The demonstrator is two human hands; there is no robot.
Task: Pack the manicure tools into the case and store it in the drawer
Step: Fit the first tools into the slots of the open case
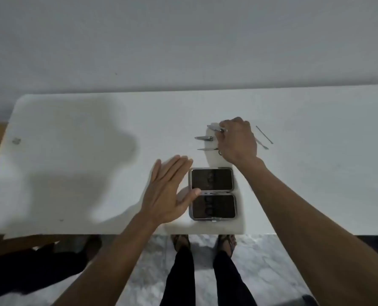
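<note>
The manicure case (pixel 213 193) lies open flat near the table's front edge, both dark halves facing up. My left hand (pixel 168 192) hovers flat and open at its left side, thumb touching the hinge area. Beyond the case, my right hand (pixel 236 141) is closed on a silver nail clipper (pixel 215 128). A second clipper (pixel 204 138) and a pointed tool (pixel 206 149) lie just left of that hand. A thin probe (pixel 264 134) and a flat-tipped pusher (pixel 262 144) lie to its right, partly hidden by the hand.
The white table (pixel 95 173) runs up to a plain wall. A small grey speck (pixel 16 141) sits near its left edge. My legs and sandalled feet (pixel 203 241) stand on marble floor below the front edge. Dark shapes lie at lower left.
</note>
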